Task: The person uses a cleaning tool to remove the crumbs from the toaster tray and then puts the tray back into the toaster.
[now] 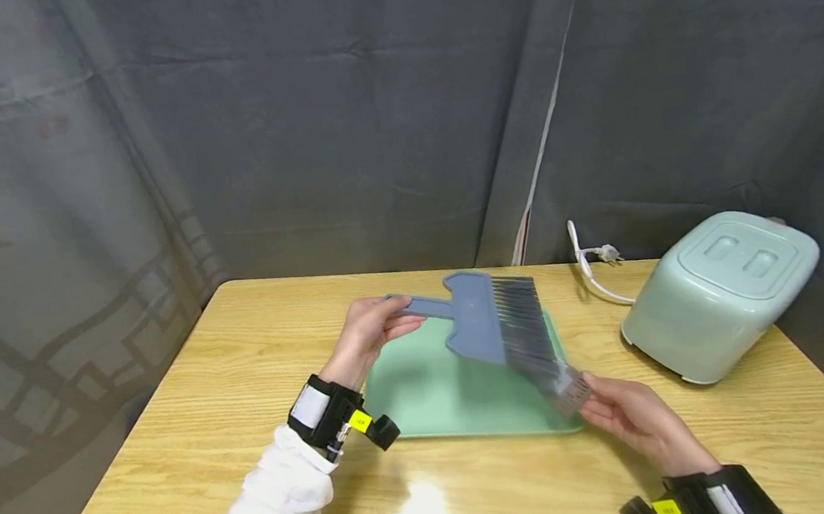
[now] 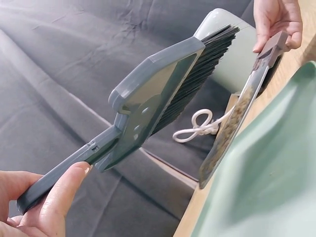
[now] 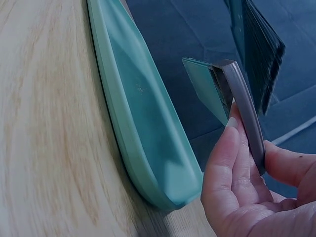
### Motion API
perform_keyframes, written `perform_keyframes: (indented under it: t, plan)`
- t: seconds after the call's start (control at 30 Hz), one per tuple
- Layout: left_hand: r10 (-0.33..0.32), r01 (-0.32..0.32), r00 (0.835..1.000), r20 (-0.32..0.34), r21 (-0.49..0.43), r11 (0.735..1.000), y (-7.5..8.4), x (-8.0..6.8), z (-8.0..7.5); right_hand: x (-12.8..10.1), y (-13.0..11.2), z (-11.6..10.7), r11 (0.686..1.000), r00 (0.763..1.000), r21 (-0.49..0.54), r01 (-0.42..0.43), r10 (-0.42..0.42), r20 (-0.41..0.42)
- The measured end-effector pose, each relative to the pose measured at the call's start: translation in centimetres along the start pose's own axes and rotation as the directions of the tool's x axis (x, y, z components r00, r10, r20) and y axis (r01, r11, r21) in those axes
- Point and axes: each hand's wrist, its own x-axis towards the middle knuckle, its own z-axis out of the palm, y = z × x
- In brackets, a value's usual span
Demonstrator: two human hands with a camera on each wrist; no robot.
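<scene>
My left hand (image 1: 369,330) grips the handle of a grey-blue hand brush (image 1: 480,315), thumb on top (image 2: 64,190). The brush hangs tilted above a mint-green tray (image 1: 434,397), its dark bristles (image 1: 527,335) pointing toward my right hand (image 1: 623,415). That hand pinches the grey end of a thin flat crumb tray (image 1: 569,391) between thumb and fingers (image 3: 232,163). The crumb tray (image 2: 237,118) slopes over the green tray's near right corner, crumbs on its face, close under the bristles (image 2: 197,74).
A mint-green toaster (image 1: 717,292) lies on the wooden table (image 1: 195,414) at the right, its white cord and plug (image 1: 595,264) trailing behind. Dark cloth hangs behind and on both sides of the table.
</scene>
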Motion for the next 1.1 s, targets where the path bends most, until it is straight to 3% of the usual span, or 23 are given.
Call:
perform_keyframes:
  t: [0.37,1.1]
  plan:
    - [-0.035,0.035,0.999,0.003,-0.004,0.999,-1.1,0.4,1.3,0.3,0.1,0.3,0.998,0.995,0.013,0.055,-0.056,0.079]
    - [-0.041,0.041,0.999,-0.005,0.076,0.996,-2.4,0.6,1.0,-0.3,-0.1,0.2,0.998,0.999,-0.058,0.036,-0.035,0.03]
